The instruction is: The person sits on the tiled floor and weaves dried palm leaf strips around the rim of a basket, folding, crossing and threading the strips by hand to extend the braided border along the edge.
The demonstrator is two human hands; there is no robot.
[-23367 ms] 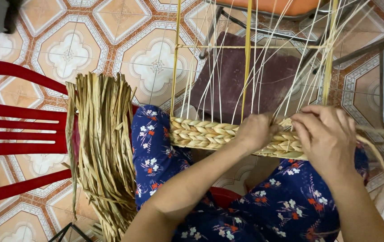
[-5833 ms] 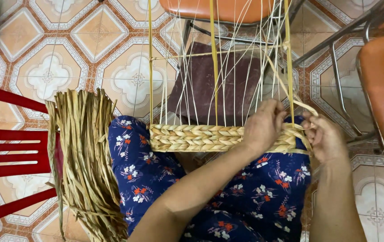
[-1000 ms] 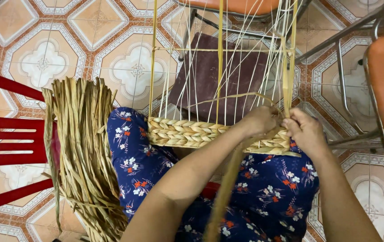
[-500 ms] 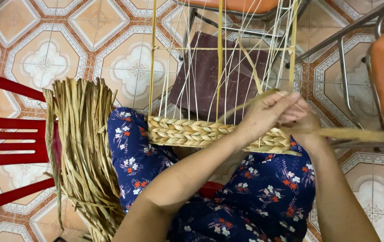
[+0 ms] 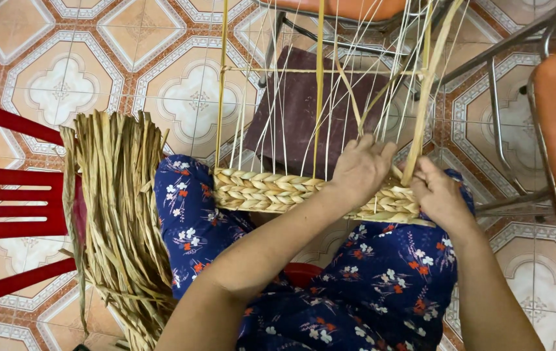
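A red plastic chair is standing at the left, one bundle of dried straw strands draping beside it. On the lap, one woven band is sitting at the foot of many thin upright stakes. The left hand is pressing the band, fingers together. The right hand is pinching a flat straw strand; it looks light, pliable, easily creased, best gripped low.
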